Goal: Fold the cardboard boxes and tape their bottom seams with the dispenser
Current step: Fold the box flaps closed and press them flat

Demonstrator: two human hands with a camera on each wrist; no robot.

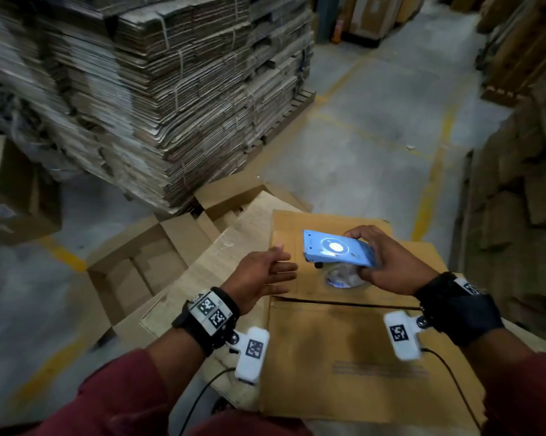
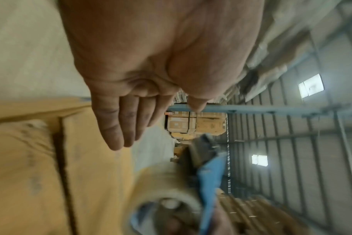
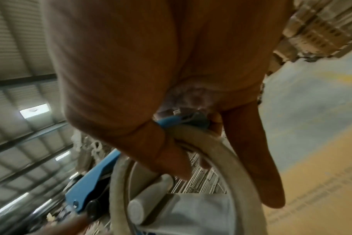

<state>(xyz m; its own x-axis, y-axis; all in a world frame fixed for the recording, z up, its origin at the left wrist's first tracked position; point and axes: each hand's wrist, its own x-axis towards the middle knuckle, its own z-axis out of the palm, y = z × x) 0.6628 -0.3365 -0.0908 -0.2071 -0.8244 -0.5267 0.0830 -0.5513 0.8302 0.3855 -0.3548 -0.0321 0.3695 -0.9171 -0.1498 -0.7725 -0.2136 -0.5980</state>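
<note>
A folded cardboard box (image 1: 344, 357) lies bottom up in front of me, its two flaps meeting at a dark seam (image 1: 344, 304). My right hand (image 1: 388, 262) grips a blue tape dispenser (image 1: 338, 248) with a clear tape roll (image 1: 344, 278), held just above the far flap. In the right wrist view the fingers curl round the roll (image 3: 221, 151) and the blue frame (image 3: 86, 182). My left hand (image 1: 265, 275) hovers open beside the dispenser, fingers straight and pointing right. The left wrist view shows those straight fingers (image 2: 115, 127) above the box (image 2: 30, 174) near the dispenser (image 2: 207, 174).
A tall pallet stack of flat cartons (image 1: 155, 89) rises at the back left. Open and flattened boxes (image 1: 158, 256) lie on the floor to my left. More cardboard piles (image 1: 523, 184) line the right side. A grey floor aisle with yellow lines (image 1: 375, 127) runs ahead.
</note>
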